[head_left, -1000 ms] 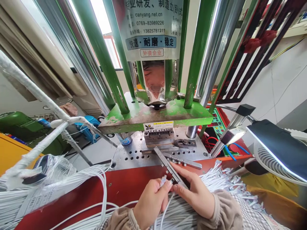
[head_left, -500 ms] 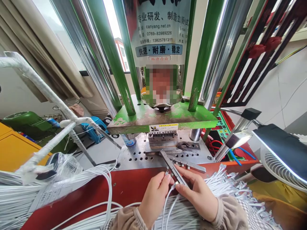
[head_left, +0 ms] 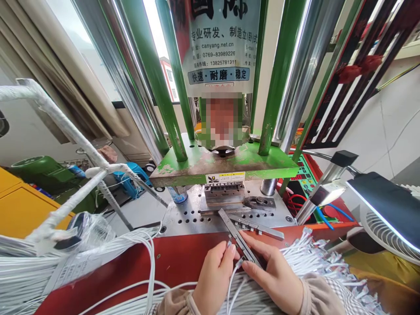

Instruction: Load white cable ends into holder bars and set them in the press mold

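Observation:
My right hand [head_left: 277, 271] grips a slim slotted metal mold bar [head_left: 232, 228], fingers along its far side and thumb on the near side. The bar slants up and to the left, its upper end over the steel bed. Against its left side, my left hand [head_left: 215, 271] is closed, thumb and index finger pinching the small end of a white cable [head_left: 231, 280]; the fingers partly hide that end. Behind my right fingers, a second metal bar [head_left: 265, 229] with small pieces along it lies on the bed's front edge.
A mold block [head_left: 225, 200] and a clamp [head_left: 260, 202] sit on the drilled steel bed [head_left: 183, 223], under the press's green plate [head_left: 193, 168]. White cables [head_left: 108, 245] are piled left and below; their connector ends [head_left: 328, 262] lie at right. A lamp [head_left: 383, 205] stands at right.
The view has shifted slightly, so the scene sits a little lower and to the right. Both hands stay at the metal bar, with only small finger movement by the left.

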Available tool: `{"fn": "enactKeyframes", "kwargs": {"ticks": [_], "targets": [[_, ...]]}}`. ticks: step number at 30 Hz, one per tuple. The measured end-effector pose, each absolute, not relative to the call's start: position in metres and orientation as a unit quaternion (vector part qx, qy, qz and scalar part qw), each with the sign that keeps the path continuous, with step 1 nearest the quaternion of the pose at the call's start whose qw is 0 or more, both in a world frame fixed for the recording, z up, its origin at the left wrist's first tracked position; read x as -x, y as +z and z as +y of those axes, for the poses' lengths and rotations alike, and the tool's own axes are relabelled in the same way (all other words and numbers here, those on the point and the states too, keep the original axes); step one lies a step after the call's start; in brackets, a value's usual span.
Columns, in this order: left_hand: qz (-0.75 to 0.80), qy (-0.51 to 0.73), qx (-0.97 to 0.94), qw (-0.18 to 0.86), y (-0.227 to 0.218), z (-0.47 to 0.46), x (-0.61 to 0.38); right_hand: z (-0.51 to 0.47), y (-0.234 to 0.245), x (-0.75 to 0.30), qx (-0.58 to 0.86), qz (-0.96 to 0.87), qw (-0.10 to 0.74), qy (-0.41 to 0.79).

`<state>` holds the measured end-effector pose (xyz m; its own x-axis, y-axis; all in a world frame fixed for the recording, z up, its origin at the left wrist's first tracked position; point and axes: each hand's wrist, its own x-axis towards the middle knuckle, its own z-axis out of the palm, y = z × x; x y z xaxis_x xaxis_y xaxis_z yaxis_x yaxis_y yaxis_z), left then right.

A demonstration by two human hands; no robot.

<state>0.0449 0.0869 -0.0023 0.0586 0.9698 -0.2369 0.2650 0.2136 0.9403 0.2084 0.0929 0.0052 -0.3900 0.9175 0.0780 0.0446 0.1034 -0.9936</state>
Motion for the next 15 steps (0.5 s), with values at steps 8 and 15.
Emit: {"fn": "enactKeyframes", "kwargs": {"ticks": [8, 15], "targets": [[0.526, 0.394, -0.42, 0.626, -0.003, 0.095, -0.038, 0.1, 0.002, -0.213, 0.377, -0.543, 0.388, 0.642], [0.595, 0.392, -0.452, 0.536, -0.002, 0.097, -0.034, 0.096, 0.005, -0.209, 0.378, -0.59, 0.397, 0.593]]}}
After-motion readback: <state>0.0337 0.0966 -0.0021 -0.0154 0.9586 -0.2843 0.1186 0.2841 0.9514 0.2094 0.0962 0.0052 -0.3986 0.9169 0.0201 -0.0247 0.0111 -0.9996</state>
